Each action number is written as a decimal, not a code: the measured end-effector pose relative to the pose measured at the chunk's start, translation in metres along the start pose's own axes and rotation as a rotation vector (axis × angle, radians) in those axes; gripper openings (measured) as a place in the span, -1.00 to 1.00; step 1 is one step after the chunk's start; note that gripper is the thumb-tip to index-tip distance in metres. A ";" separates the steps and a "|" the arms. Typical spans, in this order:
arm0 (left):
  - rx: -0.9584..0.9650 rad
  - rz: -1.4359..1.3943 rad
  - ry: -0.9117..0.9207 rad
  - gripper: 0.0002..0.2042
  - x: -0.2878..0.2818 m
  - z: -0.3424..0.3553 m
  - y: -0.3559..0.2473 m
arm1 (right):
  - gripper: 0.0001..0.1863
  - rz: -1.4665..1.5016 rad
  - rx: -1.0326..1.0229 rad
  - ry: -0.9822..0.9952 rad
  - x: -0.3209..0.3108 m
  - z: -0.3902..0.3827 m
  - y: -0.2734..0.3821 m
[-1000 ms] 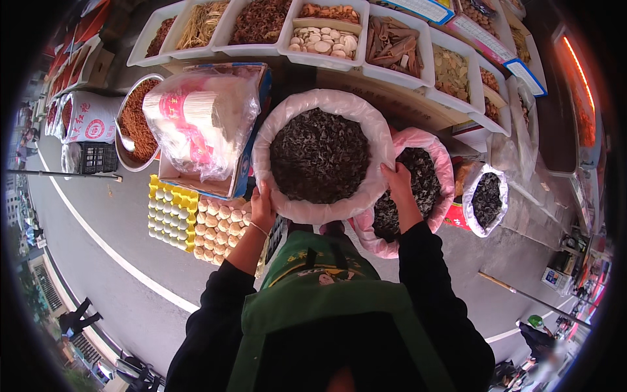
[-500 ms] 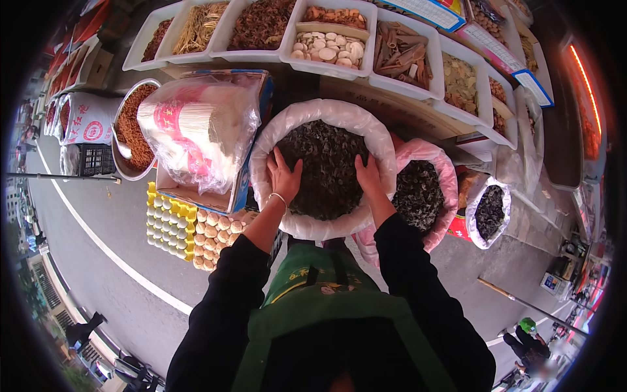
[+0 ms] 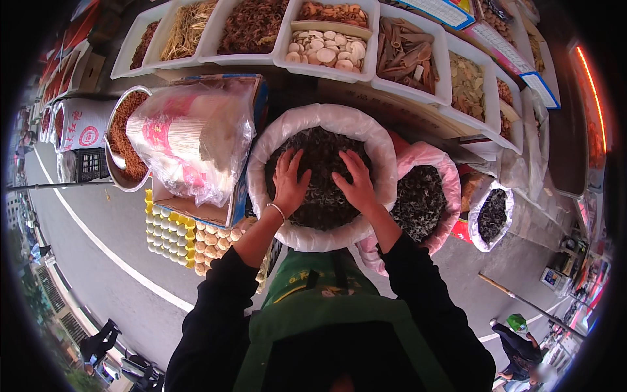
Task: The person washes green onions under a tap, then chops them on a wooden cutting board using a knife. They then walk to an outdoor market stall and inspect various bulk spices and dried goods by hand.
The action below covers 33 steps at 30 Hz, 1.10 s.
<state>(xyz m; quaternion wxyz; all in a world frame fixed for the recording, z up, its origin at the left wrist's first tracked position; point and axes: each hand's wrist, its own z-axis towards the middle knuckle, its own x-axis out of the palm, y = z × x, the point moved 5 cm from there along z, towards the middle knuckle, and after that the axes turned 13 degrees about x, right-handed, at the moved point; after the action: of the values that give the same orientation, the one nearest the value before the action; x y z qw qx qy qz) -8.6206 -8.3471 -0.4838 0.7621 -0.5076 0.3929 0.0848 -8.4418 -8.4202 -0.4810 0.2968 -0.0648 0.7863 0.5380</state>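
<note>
Both my hands rest on dark dried wood-ear fungus (image 3: 321, 204) inside a round sack lined with whitish plastic (image 3: 323, 115). My left hand (image 3: 289, 181), with a bracelet at the wrist, lies on the left part of the heap, fingers spread and pointing away from me. Over the right part lies my right hand (image 3: 356, 183), its fingers likewise apart. Nothing is gripped in either one. A strip of the dark pieces shows between the two hands; what lies under the palms is hidden.
Right of the sack stand a pink-lined sack (image 3: 449, 176) and a smaller white-lined sack (image 3: 492, 217) of dark dried goods. Plastic-wrapped noodles (image 3: 189, 137) fill a box at left, above egg trays (image 3: 171, 228). White bins (image 3: 326, 73) of dried goods line the far side.
My hands have come inward from the sack's left and right sides to the middle of the heap, closer together. The view has shifted slightly.
</note>
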 end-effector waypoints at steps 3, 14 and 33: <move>-0.006 0.130 -0.003 -0.49 0.011 0.032 0.026 | -0.44 -0.156 0.074 -0.064 0.008 0.042 -0.029; -0.233 0.284 -0.163 -0.70 0.036 0.070 0.028 | -0.51 -0.292 0.006 -0.069 0.031 0.075 -0.042; -0.283 0.143 -0.109 -0.88 0.035 0.069 0.036 | -0.73 -0.246 -0.329 -0.066 0.058 0.093 0.044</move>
<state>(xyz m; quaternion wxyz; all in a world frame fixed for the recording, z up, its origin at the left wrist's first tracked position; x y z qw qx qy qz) -8.5806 -8.2820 -0.5207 0.6953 -0.5751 0.3703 0.2208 -8.4704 -8.3070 -0.4997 0.3713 -0.1901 0.6638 0.6208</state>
